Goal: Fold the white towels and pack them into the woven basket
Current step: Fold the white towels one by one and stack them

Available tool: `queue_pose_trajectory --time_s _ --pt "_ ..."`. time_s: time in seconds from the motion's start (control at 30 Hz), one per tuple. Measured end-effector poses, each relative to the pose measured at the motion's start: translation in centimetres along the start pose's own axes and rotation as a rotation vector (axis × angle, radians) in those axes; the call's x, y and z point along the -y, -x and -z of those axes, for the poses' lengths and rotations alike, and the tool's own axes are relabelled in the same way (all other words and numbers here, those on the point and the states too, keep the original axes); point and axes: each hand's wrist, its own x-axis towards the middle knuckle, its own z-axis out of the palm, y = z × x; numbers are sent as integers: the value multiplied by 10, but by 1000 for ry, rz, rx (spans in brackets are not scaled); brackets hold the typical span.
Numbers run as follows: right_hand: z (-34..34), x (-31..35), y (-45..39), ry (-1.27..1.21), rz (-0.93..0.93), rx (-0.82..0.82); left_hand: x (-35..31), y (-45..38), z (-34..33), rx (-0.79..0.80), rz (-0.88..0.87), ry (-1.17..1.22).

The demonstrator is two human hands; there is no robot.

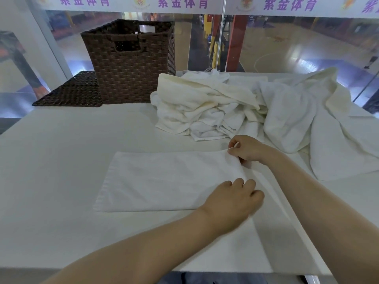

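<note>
Towel [164, 179] edge at 3 o'clock is pinched by right hand [245, 148]; left hand [231, 198], fingers curled, presses it. Loosened pinch risks a skewed fold.

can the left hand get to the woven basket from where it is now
Probably yes. The left hand rests on the flat towel, and bare table lies between it and the woven basket; the towel pile sits off to the right.

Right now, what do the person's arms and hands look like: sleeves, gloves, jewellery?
Both forearms are bare as far as the frame shows: no sleeves in view. The left hand and right hand are bare too: no gloves, rings, watch or wristband visible. No markings or tags.
</note>
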Motion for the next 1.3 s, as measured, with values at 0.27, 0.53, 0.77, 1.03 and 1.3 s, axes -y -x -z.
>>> queue_pose_trajectory --time_s 0.27,0.53,0.77,1.03,1.3 --pt "-6 -1 3 -84 -48 -49 10 -1 20 152 282 27" --pt "32 63 15 -287 27 -50 39 31 78 -223 609 652" --pt "15 186 7 -39 246 -92 72 85 109 -550 972 1047" --pt "-83 269 -13 225 351 -29 105 167 108 -740 1214 1051" --pt "-151 273 -33 329 313 -11 134 225 85 -366 1301 609"
